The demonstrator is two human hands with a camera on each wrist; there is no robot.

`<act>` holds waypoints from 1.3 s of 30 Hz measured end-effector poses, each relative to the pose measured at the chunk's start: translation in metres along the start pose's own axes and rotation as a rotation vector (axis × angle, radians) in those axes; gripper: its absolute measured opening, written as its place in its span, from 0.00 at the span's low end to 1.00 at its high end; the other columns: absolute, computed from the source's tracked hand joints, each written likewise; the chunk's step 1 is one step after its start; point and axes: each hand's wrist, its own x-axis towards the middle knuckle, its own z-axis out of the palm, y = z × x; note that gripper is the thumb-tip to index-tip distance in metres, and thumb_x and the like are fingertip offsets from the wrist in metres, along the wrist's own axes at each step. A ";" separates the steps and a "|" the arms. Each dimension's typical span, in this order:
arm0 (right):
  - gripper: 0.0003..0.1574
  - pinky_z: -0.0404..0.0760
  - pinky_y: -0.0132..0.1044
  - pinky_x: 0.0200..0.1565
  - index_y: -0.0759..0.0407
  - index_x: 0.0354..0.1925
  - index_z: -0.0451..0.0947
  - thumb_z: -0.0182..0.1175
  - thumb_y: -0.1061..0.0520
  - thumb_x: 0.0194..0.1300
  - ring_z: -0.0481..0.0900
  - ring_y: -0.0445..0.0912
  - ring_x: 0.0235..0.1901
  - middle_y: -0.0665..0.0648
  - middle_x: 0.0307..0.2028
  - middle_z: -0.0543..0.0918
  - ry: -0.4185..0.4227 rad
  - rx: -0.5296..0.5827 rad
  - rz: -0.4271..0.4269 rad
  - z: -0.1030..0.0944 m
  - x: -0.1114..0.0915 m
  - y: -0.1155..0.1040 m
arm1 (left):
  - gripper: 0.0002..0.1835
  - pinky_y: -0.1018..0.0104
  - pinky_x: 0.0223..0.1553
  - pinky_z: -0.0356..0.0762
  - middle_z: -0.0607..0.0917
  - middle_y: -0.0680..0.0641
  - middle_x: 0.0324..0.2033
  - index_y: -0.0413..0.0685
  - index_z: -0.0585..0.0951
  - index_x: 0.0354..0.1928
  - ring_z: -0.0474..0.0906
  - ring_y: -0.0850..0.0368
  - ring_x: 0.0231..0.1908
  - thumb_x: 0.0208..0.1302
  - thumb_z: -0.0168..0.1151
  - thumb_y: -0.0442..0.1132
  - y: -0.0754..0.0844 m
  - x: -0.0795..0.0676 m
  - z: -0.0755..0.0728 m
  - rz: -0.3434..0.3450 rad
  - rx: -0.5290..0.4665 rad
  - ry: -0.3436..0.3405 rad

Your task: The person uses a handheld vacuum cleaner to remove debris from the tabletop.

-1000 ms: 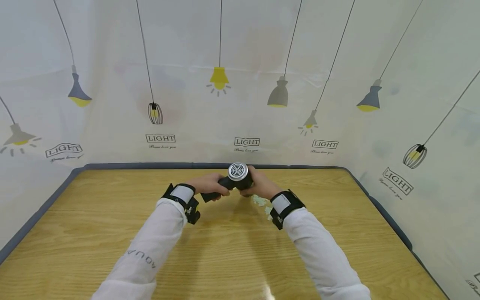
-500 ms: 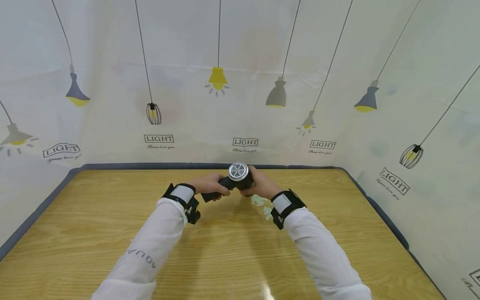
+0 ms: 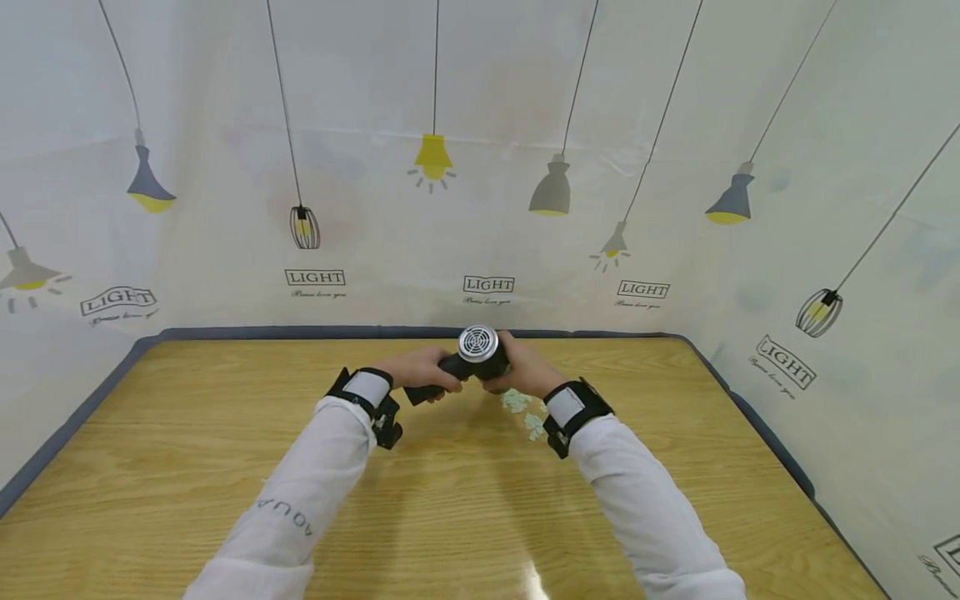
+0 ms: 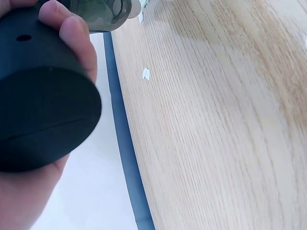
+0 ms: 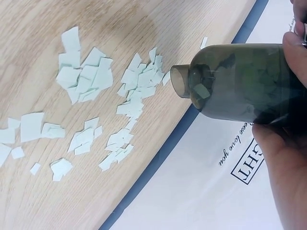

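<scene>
A black handheld vacuum cleaner (image 3: 477, 345) with a silver vented end is held above the far part of the table by both hands. My left hand (image 3: 417, 370) grips its handle; the handle's flat black end (image 4: 48, 117) fills the near side of the left wrist view. My right hand (image 3: 529, 370) clasps the body at the smoky see-through dust cup (image 5: 235, 84). Paper pieces show inside that cup. Its short round nozzle (image 5: 180, 81) points at pale green paper scraps (image 5: 86, 79) on the table, close to the nearest ones.
Several scrap clusters spread over the wooden table (image 3: 450, 500), and a single piece (image 4: 146, 73) lies apart near the far edge. A dark grey edging (image 3: 285, 332) borders the tabletop. Behind it rises a white curtain (image 3: 375, 208) printed with lamps.
The head view has turned slightly right, so the curtain print shifts left. Both hands keep their hold on the vacuum cleaner and have hardly moved, while the scraps appear slightly further left.
</scene>
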 end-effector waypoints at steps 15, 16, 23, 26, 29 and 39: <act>0.50 0.71 0.59 0.65 0.73 0.66 0.58 0.72 0.64 0.50 0.72 0.64 0.61 0.75 0.62 0.74 0.020 -0.016 -0.023 0.002 0.001 -0.001 | 0.18 0.72 0.23 0.73 0.74 0.50 0.22 0.29 0.72 0.49 0.71 0.63 0.19 0.59 0.56 0.34 -0.003 0.001 -0.001 0.006 0.018 0.024; 0.50 0.71 0.59 0.66 0.73 0.66 0.58 0.72 0.64 0.50 0.72 0.63 0.62 0.75 0.62 0.74 0.018 -0.013 -0.019 0.002 0.001 -0.001 | 0.19 0.72 0.23 0.73 0.74 0.50 0.22 0.29 0.72 0.50 0.71 0.63 0.19 0.59 0.56 0.35 -0.004 0.001 -0.002 0.005 0.020 0.024; 0.49 0.73 0.59 0.64 0.74 0.65 0.61 0.72 0.63 0.49 0.74 0.63 0.60 0.75 0.60 0.76 0.015 -0.017 -0.010 0.003 0.000 -0.002 | 0.19 0.72 0.23 0.73 0.75 0.49 0.21 0.27 0.73 0.49 0.71 0.63 0.19 0.59 0.56 0.34 -0.002 -0.001 -0.001 -0.007 0.018 0.024; 0.47 0.73 0.59 0.64 0.74 0.63 0.62 0.72 0.63 0.49 0.74 0.63 0.59 0.75 0.59 0.77 0.013 -0.017 -0.015 0.004 0.000 -0.002 | 0.17 0.72 0.23 0.73 0.75 0.50 0.21 0.28 0.73 0.48 0.71 0.62 0.18 0.59 0.56 0.34 -0.002 0.000 -0.001 -0.012 0.019 0.019; 0.46 0.73 0.59 0.64 0.74 0.63 0.62 0.72 0.64 0.49 0.75 0.63 0.59 0.75 0.58 0.77 0.010 -0.009 -0.016 0.004 0.000 -0.001 | 0.15 0.72 0.23 0.73 0.74 0.50 0.20 0.30 0.74 0.46 0.71 0.62 0.18 0.59 0.57 0.34 -0.004 0.001 -0.001 -0.015 0.022 0.018; 0.48 0.71 0.59 0.66 0.76 0.64 0.60 0.71 0.65 0.49 0.73 0.64 0.60 0.77 0.60 0.75 0.022 0.011 -0.010 0.007 0.005 0.000 | 0.19 0.72 0.23 0.73 0.74 0.50 0.21 0.29 0.73 0.47 0.71 0.63 0.19 0.58 0.57 0.36 -0.005 0.001 -0.003 -0.012 0.029 0.024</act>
